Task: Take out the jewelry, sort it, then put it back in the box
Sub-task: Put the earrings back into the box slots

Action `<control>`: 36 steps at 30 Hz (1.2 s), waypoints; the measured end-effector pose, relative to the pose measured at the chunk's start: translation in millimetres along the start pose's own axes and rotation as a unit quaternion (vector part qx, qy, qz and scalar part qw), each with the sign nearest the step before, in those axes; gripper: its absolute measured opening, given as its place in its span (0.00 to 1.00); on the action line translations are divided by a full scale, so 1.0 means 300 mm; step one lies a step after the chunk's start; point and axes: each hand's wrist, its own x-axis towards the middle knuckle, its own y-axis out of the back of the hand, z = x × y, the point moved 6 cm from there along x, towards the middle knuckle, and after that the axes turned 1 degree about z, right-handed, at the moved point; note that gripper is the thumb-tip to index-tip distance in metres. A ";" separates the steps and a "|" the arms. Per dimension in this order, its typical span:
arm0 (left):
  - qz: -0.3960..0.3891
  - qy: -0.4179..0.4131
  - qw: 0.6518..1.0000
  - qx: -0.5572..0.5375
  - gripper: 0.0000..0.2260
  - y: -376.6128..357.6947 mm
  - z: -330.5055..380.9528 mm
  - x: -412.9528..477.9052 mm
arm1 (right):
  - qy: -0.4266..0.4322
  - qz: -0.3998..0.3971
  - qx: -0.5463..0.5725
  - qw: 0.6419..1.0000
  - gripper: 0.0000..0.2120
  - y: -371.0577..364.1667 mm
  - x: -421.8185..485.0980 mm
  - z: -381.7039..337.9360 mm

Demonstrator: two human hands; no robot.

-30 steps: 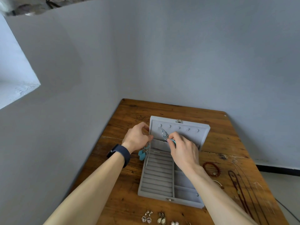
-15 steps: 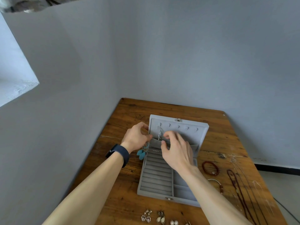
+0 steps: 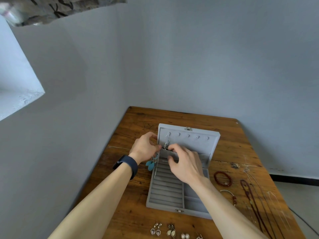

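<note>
Standing in a corner between two grey walls (image 3: 189,66) is a brown wooden table (image 3: 138,128). A grey jewelry box (image 3: 165,194) sits in the middle of the table with its lid (image 3: 198,144) up. Near the right edge lie a red bead bracelet (image 3: 222,178) and some long necklaces (image 3: 250,195). Small pairs of earrings (image 3: 170,232) lie along the near edge.

Both bare arms reach in from the near side. The left hand (image 3: 145,147), with a dark watch (image 3: 126,164) on its wrist, is at the left edge of the lid. Its fingers are curled, and it holds a teal earring (image 3: 151,164) that hangs down under it, just beside the box.

A silver earring (image 3: 167,142) hangs from the hook nearest the lid's left edge. The right hand (image 3: 186,163) is over the box with bent fingers. One fingertip touches the bottom of the silver earring. I cannot tell if this hand is pinching it or only touching it.
</note>
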 end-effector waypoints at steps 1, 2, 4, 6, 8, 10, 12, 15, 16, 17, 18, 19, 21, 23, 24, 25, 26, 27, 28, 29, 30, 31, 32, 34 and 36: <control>0.000 0.001 1.000 -0.002 0.17 0.000 0.001 -0.004 | 0.007 -0.006 -0.019 1.000 0.17 -0.006 -0.003 -0.010; 0.001 0.003 1.000 -0.007 0.18 0.000 0.001 -0.009 | 0.010 -0.016 -0.032 0.999 0.20 -0.012 -0.002 -0.018; 0.009 0.012 1.000 -0.023 0.17 0.008 -0.004 -0.025 | 0.005 -0.046 -0.036 0.998 0.22 -0.021 0.004 -0.024; 0.018 0.017 0.999 -0.037 0.11 0.025 -0.010 -0.042 | 0.004 -0.065 -0.019 0.998 0.23 -0.016 -0.002 -0.019; 0.019 0.016 0.998 -0.060 0.05 0.045 -0.012 -0.058 | 0.002 -0.067 0.010 0.998 0.23 -0.001 -0.013 -0.010; 0.008 0.023 0.993 -0.116 0.04 0.058 -0.004 -0.082 | -0.008 -0.066 0.038 0.997 0.22 0.014 -0.025 -0.001; -0.011 0.029 0.984 -0.175 0.05 0.062 0.020 -0.113 | -0.025 -0.058 0.059 0.996 0.19 0.030 -0.037 0.002; -0.032 0.004 0.978 -0.206 0.06 0.062 0.072 -0.154 | -0.048 -0.029 0.162 0.985 0.13 0.064 -0.058 -0.018; -0.035 -0.005 0.977 -0.210 0.06 0.061 0.088 -0.163 | -0.063 -0.029 0.226 0.972 0.12 0.076 -0.067 -0.029; -0.037 -0.015 0.977 -0.210 0.05 0.059 0.104 -0.172 | -0.080 -0.036 0.294 0.952 0.11 0.086 -0.076 -0.041; -0.036 -0.025 0.978 -0.205 0.04 0.057 0.119 -0.178 | -0.098 -0.046 0.353 0.929 0.11 0.092 -0.084 -0.051; -0.034 -0.035 0.979 -0.197 0.03 0.053 0.132 -0.183 | -0.114 -0.056 0.393 0.911 0.12 0.097 -0.090 -0.059; -0.031 -0.054 0.982 -0.181 0.03 0.043 0.153 -0.190 | -0.132 -0.066 0.429 0.891 0.15 0.103 -0.099 -0.064; -0.025 -0.058 0.982 -0.178 0.03 0.034 0.164 -0.195 | -0.138 -0.058 0.438 0.887 0.15 0.112 -0.101 -0.057; -0.023 -0.056 0.981 -0.183 0.03 0.029 0.168 -0.196 | -0.141 -0.052 0.437 0.887 0.13 0.115 -0.102 -0.050; -0.022 -0.053 0.981 -0.188 0.03 0.025 0.172 -0.197 | -0.145 -0.049 0.437 0.886 0.12 0.119 -0.105 -0.043; -0.020 -0.052 0.981 -0.188 0.04 0.023 0.176 -0.196 | -0.151 -0.049 0.437 0.885 0.11 0.123 -0.108 -0.036; -0.017 -0.054 0.982 -0.181 0.04 0.020 0.182 -0.196 | -0.160 -0.049 0.441 0.882 0.10 0.127 -0.111 -0.029; -0.015 -0.057 0.983 -0.172 0.04 0.017 0.188 -0.194 | -0.169 -0.050 0.446 0.877 0.10 0.130 -0.113 -0.020; -0.017 -0.058 0.984 -0.167 0.05 0.012 0.194 -0.194 | -0.176 -0.053 0.451 0.873 0.10 0.134 -0.116 -0.014; -0.019 -0.057 0.984 -0.167 0.05 0.005 0.198 -0.194 | -0.181 -0.055 0.451 0.872 0.10 0.136 -0.119 -0.008; -0.022 -0.056 0.983 -0.171 0.05 -0.002 0.200 -0.193 | -0.184 -0.056 0.449 0.872 0.10 0.141 -0.122 -0.005; -0.025 -0.053 0.982 -0.178 0.05 -0.009 0.202 -0.193 | -0.187 -0.054 0.449 0.872 0.10 0.142 -0.123 0.000; -0.035 -0.040 0.980 -0.193 0.05 -0.025 0.200 -0.188 | -0.190 -0.043 0.450 0.872 0.10 0.143 -0.125 0.011; -0.044 -0.022 0.980 -0.191 0.04 -0.039 0.197 -0.181 | -0.187 -0.028 0.445 0.875 0.09 0.143 -0.125 0.021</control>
